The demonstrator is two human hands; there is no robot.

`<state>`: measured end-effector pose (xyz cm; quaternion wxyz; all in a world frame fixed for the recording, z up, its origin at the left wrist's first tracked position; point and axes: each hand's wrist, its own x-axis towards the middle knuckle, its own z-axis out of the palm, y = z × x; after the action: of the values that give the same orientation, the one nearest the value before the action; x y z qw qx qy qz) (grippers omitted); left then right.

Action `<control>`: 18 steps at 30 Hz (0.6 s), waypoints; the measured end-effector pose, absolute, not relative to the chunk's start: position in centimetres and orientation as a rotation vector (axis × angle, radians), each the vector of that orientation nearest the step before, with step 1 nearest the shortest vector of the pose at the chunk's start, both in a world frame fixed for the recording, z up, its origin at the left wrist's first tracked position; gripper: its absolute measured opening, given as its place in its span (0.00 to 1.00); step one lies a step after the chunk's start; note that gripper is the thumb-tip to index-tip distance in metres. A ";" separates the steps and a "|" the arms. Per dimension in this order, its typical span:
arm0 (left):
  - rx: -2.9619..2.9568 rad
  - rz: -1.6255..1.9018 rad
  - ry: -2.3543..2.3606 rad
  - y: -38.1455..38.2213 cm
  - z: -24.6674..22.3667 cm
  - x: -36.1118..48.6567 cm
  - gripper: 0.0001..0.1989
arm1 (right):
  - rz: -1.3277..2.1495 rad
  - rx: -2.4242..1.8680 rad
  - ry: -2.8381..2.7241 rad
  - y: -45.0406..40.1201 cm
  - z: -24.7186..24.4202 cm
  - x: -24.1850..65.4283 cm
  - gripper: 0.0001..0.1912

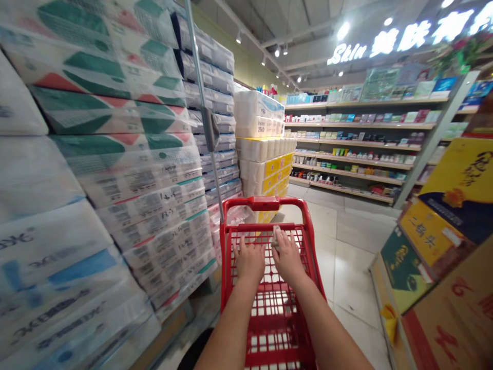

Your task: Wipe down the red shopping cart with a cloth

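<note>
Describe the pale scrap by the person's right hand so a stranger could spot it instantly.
Beside the tall stacks of packaged paper rolls stands a red shopping cart. Left hand and right hand rest on its wire grid. Under the right fingers pokes a small crumpled pale scrap, paper or cloth, the only thing held against the red mesh.

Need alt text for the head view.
First-person view of a left hand and right hand resting on a red shopping cart in a store aisle, a small pale scrap under the right. Wrapped tissue packs are stacked high at left; shelves of boxed goods stand ahead right.
</note>
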<state>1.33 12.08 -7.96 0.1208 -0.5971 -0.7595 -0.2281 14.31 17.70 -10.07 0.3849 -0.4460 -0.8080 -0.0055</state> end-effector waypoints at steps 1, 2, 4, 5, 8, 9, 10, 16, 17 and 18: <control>-1.753 -0.660 -2.218 12.1 -8.0 1.3 0.22 | 0.002 -1.105 -2.092 18.0 -10.0 14.3 0.32; -1.764 -0.656 -2.216 12.2 -8.0 1.2 0.23 | 0.007 -1.118 -2.078 18.3 -9.9 14.3 0.32; -1.792 -0.658 -2.214 12.3 -8.1 1.1 0.24 | 0.006 -1.213 -1.961 18.7 -9.7 14.3 0.32; -1.803 -0.662 -2.217 12.3 -8.2 1.0 0.24 | 0.012 -1.232 -1.922 18.8 -9.6 14.3 0.32; -1.820 -0.651 -2.231 12.4 -8.3 1.0 0.22 | 0.070 -1.062 -2.047 18.6 -9.6 14.3 0.33; -1.825 -0.646 -2.229 12.4 -8.4 0.9 0.21 | 0.083 -1.002 -2.093 18.4 -9.8 14.4 0.32; -1.830 -0.646 -2.223 12.4 -8.4 1.0 0.21 | 0.085 -0.989 -2.098 18.2 -9.9 14.5 0.31; -1.804 -0.660 -2.199 12.3 -8.2 1.3 0.21 | 0.004 -1.219 -1.851 17.7 -10.4 14.7 0.27; -1.806 -0.650 -2.199 12.3 -8.2 1.4 0.21 | 0.013 -1.153 -1.907 17.7 -10.4 14.7 0.27; -1.811 -0.642 -2.199 12.3 -8.2 1.4 0.21 | 0.033 -1.076 -1.971 17.8 -10.4 14.7 0.27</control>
<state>1.42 12.29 -8.15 0.1105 -0.6164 -0.7484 -0.2186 14.69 17.84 -10.36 0.4332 -0.4319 -0.7910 0.0134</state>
